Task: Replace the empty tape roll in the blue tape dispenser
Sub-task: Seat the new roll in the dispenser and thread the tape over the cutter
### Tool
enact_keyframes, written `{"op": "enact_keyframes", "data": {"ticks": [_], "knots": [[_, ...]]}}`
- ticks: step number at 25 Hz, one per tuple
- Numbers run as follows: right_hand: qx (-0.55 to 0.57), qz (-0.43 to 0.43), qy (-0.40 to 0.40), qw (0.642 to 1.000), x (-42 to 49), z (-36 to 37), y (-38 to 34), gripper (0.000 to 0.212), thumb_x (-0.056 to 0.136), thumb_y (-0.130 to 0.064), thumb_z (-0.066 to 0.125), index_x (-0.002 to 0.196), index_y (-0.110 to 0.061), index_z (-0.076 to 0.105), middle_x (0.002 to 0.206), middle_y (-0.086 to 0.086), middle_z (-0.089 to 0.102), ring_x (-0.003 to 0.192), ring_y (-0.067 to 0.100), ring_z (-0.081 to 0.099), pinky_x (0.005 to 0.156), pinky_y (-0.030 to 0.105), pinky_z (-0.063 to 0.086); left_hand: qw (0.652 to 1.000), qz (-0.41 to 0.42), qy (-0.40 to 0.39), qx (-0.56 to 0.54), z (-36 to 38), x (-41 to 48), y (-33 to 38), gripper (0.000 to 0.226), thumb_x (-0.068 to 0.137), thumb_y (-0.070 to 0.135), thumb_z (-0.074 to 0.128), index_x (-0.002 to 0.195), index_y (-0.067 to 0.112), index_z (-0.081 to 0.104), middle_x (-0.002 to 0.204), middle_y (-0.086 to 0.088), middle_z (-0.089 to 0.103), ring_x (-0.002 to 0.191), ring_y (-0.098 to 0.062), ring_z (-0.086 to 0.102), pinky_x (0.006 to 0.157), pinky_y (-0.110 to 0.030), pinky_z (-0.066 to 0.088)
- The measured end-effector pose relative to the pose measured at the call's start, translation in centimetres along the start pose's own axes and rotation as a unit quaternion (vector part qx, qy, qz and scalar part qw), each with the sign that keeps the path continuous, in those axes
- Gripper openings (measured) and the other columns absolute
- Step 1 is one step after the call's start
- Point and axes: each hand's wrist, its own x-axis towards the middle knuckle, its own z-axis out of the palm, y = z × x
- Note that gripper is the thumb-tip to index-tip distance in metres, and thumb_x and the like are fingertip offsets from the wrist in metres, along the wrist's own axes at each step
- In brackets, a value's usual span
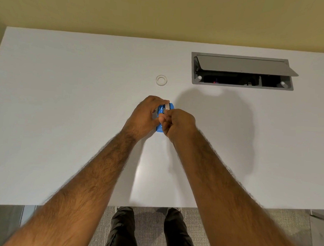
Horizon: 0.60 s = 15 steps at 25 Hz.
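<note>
White desk: plain top, near edge cut across by both forearms; the far left corner runs out of view.

Left hand: curled around the left side of the blue tape dispenser, fingertips reaching over its top. Grasping the dispenser body.

Blue tape dispenser: at desk centre, between the two hands, resting on the surface. Mostly hidden; only a strip of blue at the top and another at the near end show. A pale band on top is probably tape on a roll seated inside, though the hands cover too much to be sure.

White tape ring: flat on the desk beyond the dispenser, well apart from it, untouched. Whether bare core or full roll cannot be told.

Right hand: closed, fingers pinched together at the dispenser's middle. What they pinch is hidden.

Grey cable hatch: recessed at far right, lid tilted open; contents dark and unclear.

Dark trousers: below the desk edge, partly cut off.
</note>
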Motion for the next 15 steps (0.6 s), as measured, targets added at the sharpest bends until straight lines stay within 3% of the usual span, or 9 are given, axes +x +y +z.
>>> {"op": "enact_keyframes", "data": {"ticks": [6,10,12,15], "knots": [[0.073,-0.014,-0.02,0.997,-0.5,-0.6,0.8,0.028,0.083,-0.006,0.065,0.11,0.0,0.064,0.071,0.011,0.067,0.042,0.011,0.062,0.042,0.017,0.049,1.0,-0.002,-0.012,-0.006,-0.2,-0.3,0.3,0.046,0.089,0.023,0.07,0.134,0.021,0.062,0.128,-0.001,0.062,0.115,-0.019,0.06,0.101,-0.044,0.053],[0.082,-0.012,-0.022,0.996,-0.8,-0.7,1.4,0.023,0.086,-0.009,0.064,0.106,0.0,0.066,0.071,0.01,0.07,0.043,0.011,0.063,0.04,0.016,0.047,0.999,-0.023,-0.007,-0.031,-0.3,-1.1,0.0,0.05,0.096,0.016,0.059,0.144,0.025,0.053,0.137,0.002,0.057,0.121,-0.013,0.057,0.105,-0.037,0.051],[0.081,-0.015,-0.028,0.996,-1.0,-0.8,1.8,0.024,0.086,-0.009,0.061,0.108,0.0,0.066,0.076,0.011,0.073,0.045,0.012,0.063,0.041,0.017,0.047,0.996,-0.047,-0.042,-0.056,-0.7,-1.6,-0.2,0.057,0.095,0.015,0.059,0.149,0.027,0.045,0.148,0.005,0.05,0.13,-0.009,0.05,0.111,-0.034,0.045],[0.074,-0.029,-0.03,0.996,-1.2,-1.0,2.3,0.026,0.085,-0.008,0.057,0.109,0.0,0.064,0.079,0.013,0.072,0.045,0.013,0.061,0.042,0.018,0.048,0.985,-0.068,-0.15,-0.056,-1.2,-1.7,-1.0,0.088,0.086,0.031,0.075,0.158,0.033,0.024,0.165,0.009,0.028,0.149,-0.009,0.029,0.121,-0.033,0.027]]}}
